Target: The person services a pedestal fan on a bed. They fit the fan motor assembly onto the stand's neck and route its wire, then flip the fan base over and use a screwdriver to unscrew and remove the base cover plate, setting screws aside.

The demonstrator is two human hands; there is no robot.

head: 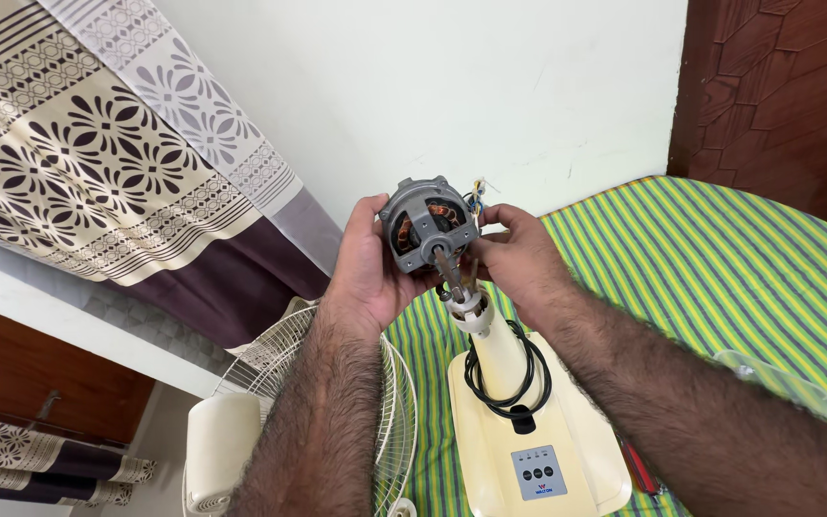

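Fingers of both hands, left hand [368,263] and right hand [519,258], are clamped around the motor [428,228] above the stand neck [476,316]; careful alignment is judged necessary next.

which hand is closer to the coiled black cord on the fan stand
Right. The right hand is just above the black cord, beside the motor; the left hand holds the motor's far side.

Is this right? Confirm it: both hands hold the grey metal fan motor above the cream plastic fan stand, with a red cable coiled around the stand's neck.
Not quite: the head view shows the coiled cable is black, not red. Otherwise correct: both hands, left hand and right hand, hold the grey metal fan motor above the cream plastic fan stand.
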